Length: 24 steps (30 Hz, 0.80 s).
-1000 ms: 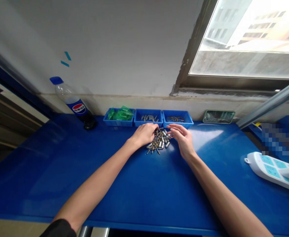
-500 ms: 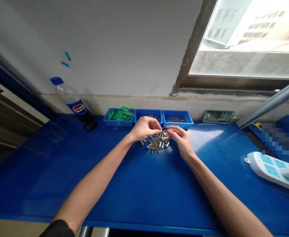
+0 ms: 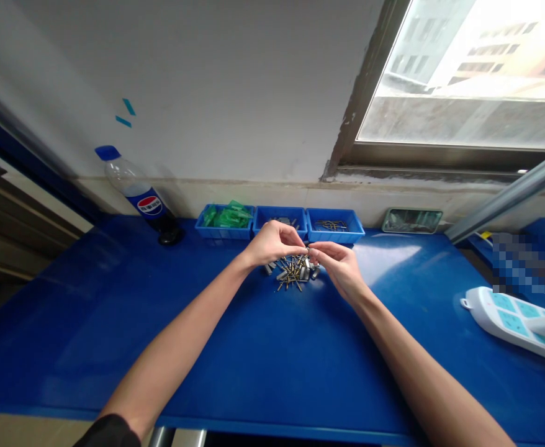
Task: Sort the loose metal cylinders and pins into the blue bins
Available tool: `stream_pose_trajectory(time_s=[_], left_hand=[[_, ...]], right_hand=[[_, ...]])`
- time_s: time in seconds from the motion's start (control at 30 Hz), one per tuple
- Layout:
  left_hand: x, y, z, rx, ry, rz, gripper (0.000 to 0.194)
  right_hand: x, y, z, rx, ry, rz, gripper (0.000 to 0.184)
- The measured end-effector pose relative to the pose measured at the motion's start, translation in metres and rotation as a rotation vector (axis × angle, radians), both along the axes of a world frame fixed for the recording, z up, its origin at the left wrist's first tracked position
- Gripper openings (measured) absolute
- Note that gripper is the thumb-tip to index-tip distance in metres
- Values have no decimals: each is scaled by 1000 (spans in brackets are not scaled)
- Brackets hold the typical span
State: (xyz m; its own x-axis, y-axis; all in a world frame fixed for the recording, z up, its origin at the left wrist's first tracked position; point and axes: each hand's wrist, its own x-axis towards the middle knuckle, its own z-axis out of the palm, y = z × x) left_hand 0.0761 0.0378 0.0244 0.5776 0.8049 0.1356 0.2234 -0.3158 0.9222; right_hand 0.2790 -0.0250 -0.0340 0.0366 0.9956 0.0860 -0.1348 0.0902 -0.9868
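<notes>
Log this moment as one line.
Left hand: close to right hand; grip: unclear; below: loose metal parts; behind: three blue bins

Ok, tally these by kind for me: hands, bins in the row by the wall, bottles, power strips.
Hands: 2 (left hand, right hand)
Blue bins in the row: 3
Bottle: 1
Power strip: 1
Total: 7
The heap of metal pieces is too jumbled and partly hidden to count.

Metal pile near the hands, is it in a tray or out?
Out: the metal pile lies loose on the blue table, in front of the three blue trays.
</notes>
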Motion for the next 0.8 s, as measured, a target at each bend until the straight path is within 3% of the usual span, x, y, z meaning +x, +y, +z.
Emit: stream_pose_trajectory(time_s=[0.13, 0.27, 0.43, 0.8], left_hand=[[-2, 3, -3, 115, 115, 47, 26], [-6, 7, -11, 236, 309, 50, 13], [-6, 6, -20, 290, 514, -5, 16], [-5, 7, -17, 429, 585, -143, 19]], right_hand=[[2, 2, 0, 13, 18, -100, 32], [5, 4, 3, 61, 88, -206, 44], [6, 4, 3, 55, 71, -168, 53], [8, 4, -1, 20, 50, -147, 43]])
